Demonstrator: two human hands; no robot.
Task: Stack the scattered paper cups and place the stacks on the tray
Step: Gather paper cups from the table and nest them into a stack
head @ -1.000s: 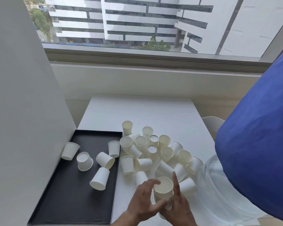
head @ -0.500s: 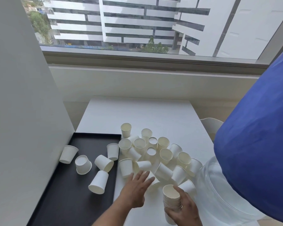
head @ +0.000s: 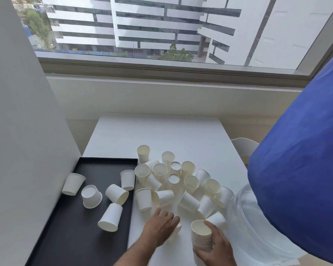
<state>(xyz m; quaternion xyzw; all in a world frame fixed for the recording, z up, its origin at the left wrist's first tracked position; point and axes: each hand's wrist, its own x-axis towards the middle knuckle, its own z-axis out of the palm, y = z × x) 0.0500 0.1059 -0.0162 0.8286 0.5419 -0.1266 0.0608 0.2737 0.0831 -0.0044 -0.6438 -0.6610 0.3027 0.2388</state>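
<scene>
At the far left a grey wall panel [head: 17, 131] stands against the black tray [head: 69, 227], which lies along the left side of the white table [head: 161, 135]. Five loose cups [head: 112, 217] lie on the tray: four tipped on their sides or leaning, one upside down. Just right of the tray's edge the scattered paper cups [head: 181, 181] crowd together on the table, some upright, some upside down, some on their sides. Near the front of that pile the left hand [head: 159, 229] reaches down over a fallen cup [head: 178, 228], fingers curled on it; most of that cup is hidden under the hand, so how firm the grip is I cannot tell. Beside it, the right hand [head: 214, 248] has its grip wrapped round a stack of nested cups [head: 201, 237], held upright just above the table's near edge. Further right stands a clear container [head: 258, 237], and a blue sleeve [head: 300, 169] fills the right side.
</scene>
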